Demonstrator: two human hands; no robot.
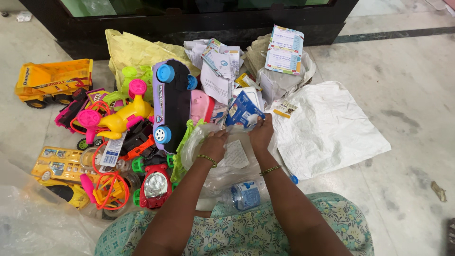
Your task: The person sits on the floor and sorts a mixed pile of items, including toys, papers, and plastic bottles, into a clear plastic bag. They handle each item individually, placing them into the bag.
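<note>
1. the left hand (213, 146) and right hand (261, 134) meet at the middle of the frame over a clear plastic bag (222, 166). both pinch at its crumpled top edge, fingers narrow and closed on the film.
2. a blue and white carton (244, 110) stands just above the right hand, touching its fingertips. whether the hand also grips the carton, i cannot tell.
3. as for progress: judging by the spread, little is put away. the bag holds a printed paper slip and little else that shows, and the toys lie loose on the floor.
4. a clear plastic bottle (246, 194) with a blue and white label lies at the lower middle, near the person's lap.
5. at the upper middle, a heap of white leaflets (218, 66) and a pale printed card (285, 50) with coloured edges.
6. a white sack (332, 128) lies flat at the right, a small yellow tag at its upper left corner.
7. at the left, a toy car on its back (171, 104), blue wheels up, and a yellow dump truck (52, 83) at the upper left.
</note>
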